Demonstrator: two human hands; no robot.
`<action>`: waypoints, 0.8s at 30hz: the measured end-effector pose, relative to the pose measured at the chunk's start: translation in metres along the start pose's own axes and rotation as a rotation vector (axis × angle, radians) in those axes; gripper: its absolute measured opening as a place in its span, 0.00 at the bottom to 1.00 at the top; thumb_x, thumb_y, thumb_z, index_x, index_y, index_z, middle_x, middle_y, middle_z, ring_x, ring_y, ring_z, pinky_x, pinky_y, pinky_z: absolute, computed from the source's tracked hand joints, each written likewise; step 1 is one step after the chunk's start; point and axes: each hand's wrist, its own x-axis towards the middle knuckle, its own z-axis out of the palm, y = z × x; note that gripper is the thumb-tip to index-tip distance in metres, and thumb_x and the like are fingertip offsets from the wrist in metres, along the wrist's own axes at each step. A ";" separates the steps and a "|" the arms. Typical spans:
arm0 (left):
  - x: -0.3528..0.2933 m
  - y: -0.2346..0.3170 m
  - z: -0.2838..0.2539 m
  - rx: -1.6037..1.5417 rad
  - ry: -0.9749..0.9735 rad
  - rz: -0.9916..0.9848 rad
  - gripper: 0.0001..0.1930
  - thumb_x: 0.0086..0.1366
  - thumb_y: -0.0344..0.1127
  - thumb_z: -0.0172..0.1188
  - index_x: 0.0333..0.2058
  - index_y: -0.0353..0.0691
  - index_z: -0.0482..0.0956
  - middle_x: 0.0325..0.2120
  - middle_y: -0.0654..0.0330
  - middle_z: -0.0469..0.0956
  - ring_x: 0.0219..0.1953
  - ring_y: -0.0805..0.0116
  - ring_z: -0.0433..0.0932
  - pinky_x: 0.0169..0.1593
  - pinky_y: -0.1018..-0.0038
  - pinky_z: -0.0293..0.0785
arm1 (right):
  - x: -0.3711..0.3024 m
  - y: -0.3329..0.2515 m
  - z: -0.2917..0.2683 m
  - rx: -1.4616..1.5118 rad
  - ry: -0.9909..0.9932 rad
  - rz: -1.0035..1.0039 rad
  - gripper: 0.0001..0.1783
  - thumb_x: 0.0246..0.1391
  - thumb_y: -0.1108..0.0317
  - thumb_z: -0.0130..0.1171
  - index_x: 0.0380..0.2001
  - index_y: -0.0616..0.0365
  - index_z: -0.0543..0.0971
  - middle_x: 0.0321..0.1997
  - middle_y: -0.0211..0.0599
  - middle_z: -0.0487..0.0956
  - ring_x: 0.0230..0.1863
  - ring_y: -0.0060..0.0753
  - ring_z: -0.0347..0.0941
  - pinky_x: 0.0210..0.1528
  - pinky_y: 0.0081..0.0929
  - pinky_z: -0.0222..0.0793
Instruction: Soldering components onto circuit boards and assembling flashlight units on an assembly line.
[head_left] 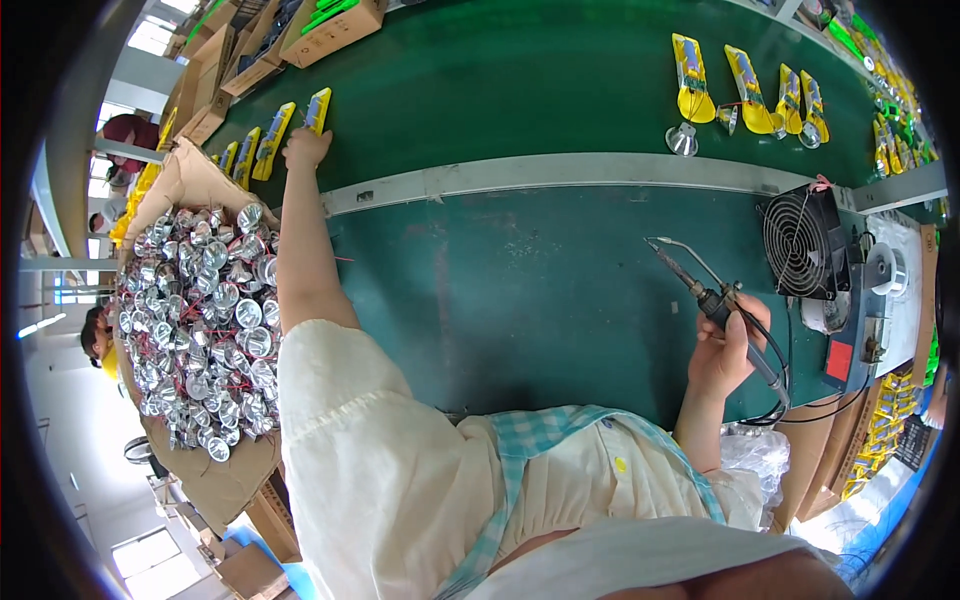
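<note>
My left arm stretches to the far left, onto the green belt beyond the metal rail. There my left hand (306, 148) has its fingers closed at the near end of a yellow plastic housing (319, 107) with a pale blue-grey part inside. More yellow housings (268, 145) lie just left of it. At the right, my right hand (730, 345) grips a soldering iron (712, 303) with a thin metal tube running beside its tip. The iron points up and left above the green bench mat (540, 300), its tip apart from any part.
A carton heaped with silver reflector cups (215, 320) on red wires stands at the left. Several yellow housings with reflectors (742, 90) lie on the belt (520, 80) at far right. A black fan (803, 243), solder spool (886, 270) and cables edge the bench. A metal rail (540, 168) crosses it.
</note>
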 end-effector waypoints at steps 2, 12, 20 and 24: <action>-0.005 -0.012 0.005 -0.046 0.036 -0.002 0.32 0.43 0.49 0.53 0.40 0.28 0.61 0.41 0.44 0.64 0.45 0.53 0.64 0.47 0.68 0.61 | -0.001 0.004 0.000 -0.010 0.002 0.038 0.10 0.43 0.72 0.49 0.32 0.63 0.66 0.25 0.39 0.67 0.16 0.23 0.63 0.16 0.14 0.60; -0.333 0.061 -0.028 -0.521 0.069 0.826 0.23 0.40 0.30 0.52 0.37 0.29 0.60 0.31 0.45 0.63 0.34 0.50 0.63 0.37 0.64 0.63 | -0.002 0.000 0.000 0.064 -0.028 -0.056 0.11 0.44 0.71 0.48 0.33 0.63 0.67 0.25 0.39 0.69 0.17 0.22 0.62 0.16 0.16 0.57; -0.253 -0.001 -0.030 -0.268 0.558 0.736 0.26 0.42 0.44 0.59 0.37 0.31 0.66 0.32 0.52 0.66 0.36 0.56 0.63 0.39 0.65 0.60 | -0.009 -0.003 -0.001 0.060 -0.059 -0.081 0.11 0.44 0.73 0.46 0.33 0.63 0.66 0.26 0.39 0.70 0.16 0.21 0.63 0.16 0.16 0.58; -0.190 -0.057 -0.026 0.174 0.344 0.580 0.09 0.43 0.36 0.58 0.24 0.39 0.74 0.28 0.61 0.70 0.36 0.61 0.65 0.36 0.67 0.63 | -0.013 -0.002 0.007 0.056 -0.086 -0.083 0.11 0.44 0.73 0.46 0.34 0.64 0.66 0.25 0.39 0.69 0.16 0.21 0.62 0.16 0.16 0.58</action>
